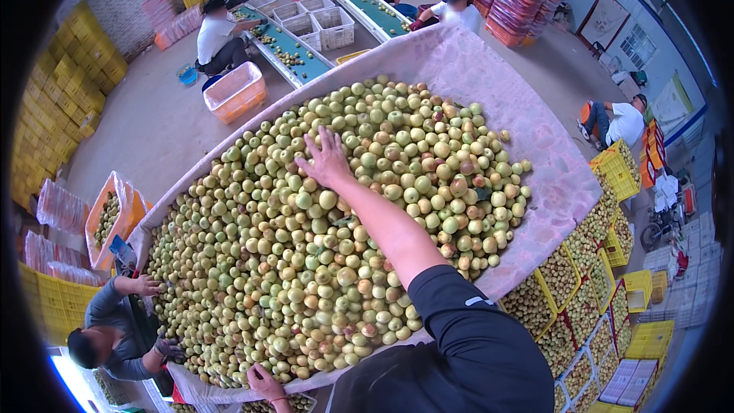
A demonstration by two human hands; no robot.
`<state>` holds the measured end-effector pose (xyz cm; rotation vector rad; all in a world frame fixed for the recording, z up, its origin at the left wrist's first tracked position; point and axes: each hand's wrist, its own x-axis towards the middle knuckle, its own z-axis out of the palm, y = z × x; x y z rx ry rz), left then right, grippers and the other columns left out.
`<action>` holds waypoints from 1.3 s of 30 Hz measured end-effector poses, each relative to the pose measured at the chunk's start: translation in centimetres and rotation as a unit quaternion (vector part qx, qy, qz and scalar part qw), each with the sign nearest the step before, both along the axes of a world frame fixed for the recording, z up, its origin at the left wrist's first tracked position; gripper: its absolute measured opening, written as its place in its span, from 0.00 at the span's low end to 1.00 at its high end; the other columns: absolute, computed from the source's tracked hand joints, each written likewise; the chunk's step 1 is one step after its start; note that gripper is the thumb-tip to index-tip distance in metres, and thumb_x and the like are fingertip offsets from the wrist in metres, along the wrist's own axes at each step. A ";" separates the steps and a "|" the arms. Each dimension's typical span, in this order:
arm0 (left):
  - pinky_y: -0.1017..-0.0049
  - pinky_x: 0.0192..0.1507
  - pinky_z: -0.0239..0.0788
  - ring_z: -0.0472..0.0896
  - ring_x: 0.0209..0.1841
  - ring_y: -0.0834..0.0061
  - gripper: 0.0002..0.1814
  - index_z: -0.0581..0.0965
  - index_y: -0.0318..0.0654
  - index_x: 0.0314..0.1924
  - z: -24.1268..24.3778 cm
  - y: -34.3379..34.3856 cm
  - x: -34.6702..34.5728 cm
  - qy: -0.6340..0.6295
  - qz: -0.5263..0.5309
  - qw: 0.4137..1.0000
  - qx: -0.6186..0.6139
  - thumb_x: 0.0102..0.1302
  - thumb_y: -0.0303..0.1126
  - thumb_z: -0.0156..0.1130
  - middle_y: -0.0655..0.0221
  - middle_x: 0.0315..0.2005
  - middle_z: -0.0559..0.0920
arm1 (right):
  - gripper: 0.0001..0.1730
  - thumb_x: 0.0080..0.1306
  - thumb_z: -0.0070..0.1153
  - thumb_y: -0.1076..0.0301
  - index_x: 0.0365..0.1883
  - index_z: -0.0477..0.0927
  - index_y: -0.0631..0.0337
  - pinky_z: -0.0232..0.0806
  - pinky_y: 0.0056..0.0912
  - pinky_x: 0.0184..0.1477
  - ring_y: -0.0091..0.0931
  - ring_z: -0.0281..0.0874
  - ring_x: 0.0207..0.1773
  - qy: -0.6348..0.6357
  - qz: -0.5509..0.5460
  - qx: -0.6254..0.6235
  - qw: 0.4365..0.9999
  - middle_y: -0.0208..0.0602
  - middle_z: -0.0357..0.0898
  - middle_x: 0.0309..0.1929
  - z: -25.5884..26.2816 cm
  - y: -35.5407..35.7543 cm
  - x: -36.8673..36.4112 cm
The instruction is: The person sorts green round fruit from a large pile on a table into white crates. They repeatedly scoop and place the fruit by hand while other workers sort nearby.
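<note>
A large heap of green and reddish jujube fruits (275, 241) fills a big bin lined with pink patterned cloth (550, 183). My right hand (327, 160) reaches across the heap and lies on the fruits with its fingers spread, grasping none that I can see. At the bin's near edge is my left hand (264, 383), beside the cloth rim and the lowest fruits; its fingers are partly bent, and whether they grip the rim cannot be told. A few dark leaves (483, 193) lie among the fruits.
At the left end, a co-worker (109, 327) has both hands at the heap's edge. Beyond the bin, people sit along two green conveyor belts (298, 60) with white crates (332, 28) between them. Fruit-filled crates (559, 275) stand at the right. Stacked yellow crates (63, 86) line the left wall.
</note>
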<state>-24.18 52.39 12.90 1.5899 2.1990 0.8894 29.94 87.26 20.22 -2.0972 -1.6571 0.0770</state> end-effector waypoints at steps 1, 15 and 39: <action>0.61 0.39 0.69 0.77 0.32 0.60 0.16 0.80 0.30 0.38 0.0 0.0 0.0 -0.001 -0.001 1.000 0.001 0.77 0.38 0.59 0.58 0.29 0.82 | 0.48 0.74 0.37 0.26 0.82 0.58 0.49 0.28 0.52 0.85 0.50 0.36 0.86 0.020 0.006 -0.008 1.000 0.55 0.40 0.85 0.4 -0.5 -0.9; 0.62 0.39 0.70 0.78 0.31 0.61 0.15 0.80 0.29 0.38 0.3 0.4 0.4 -0.001 -0.015 1.000 0.004 0.76 0.36 0.60 0.57 0.30 0.83 | 0.44 0.74 0.38 0.28 0.79 0.65 0.46 0.30 0.55 0.84 0.49 0.41 0.85 0.019 0.087 0.033 0.995 0.62 0.45 0.82 -2.1 -3.6 -8.4; 0.62 0.38 0.71 0.79 0.31 0.61 0.15 0.81 0.30 0.37 1.2 0.2 1.2 0.005 -0.007 0.999 0.041 0.76 0.37 0.60 0.58 0.29 0.83 | 0.50 0.74 0.31 0.25 0.85 0.46 0.46 0.20 0.60 0.83 0.58 0.27 0.86 0.040 0.178 -0.088 0.979 0.58 0.34 0.85 -1.8 -7.0 -23.8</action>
